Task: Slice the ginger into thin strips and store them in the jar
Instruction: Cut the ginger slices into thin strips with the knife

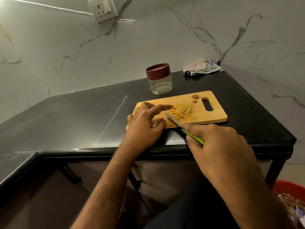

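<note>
A pile of thin yellow ginger strips (182, 110) lies in the middle of the wooden cutting board (212, 117). Two small brown ginger scraps (195, 96) sit near the board's handle hole. My left hand (146, 123) rests on the board's left end, index finger stretched toward the strips, the other fingers curled over something small I cannot make out. My right hand (219, 146) grips a green-handled knife (175, 121) whose blade tip lies on the board beside the strips. A glass jar (159, 85) with its maroon lid on stands behind the board.
The board sits on a black stone counter (74, 116) near its front edge. A folded striped cloth (202, 66) lies in the back corner by the marble wall. A red bin (290, 192) with scraps stands on the floor at lower right.
</note>
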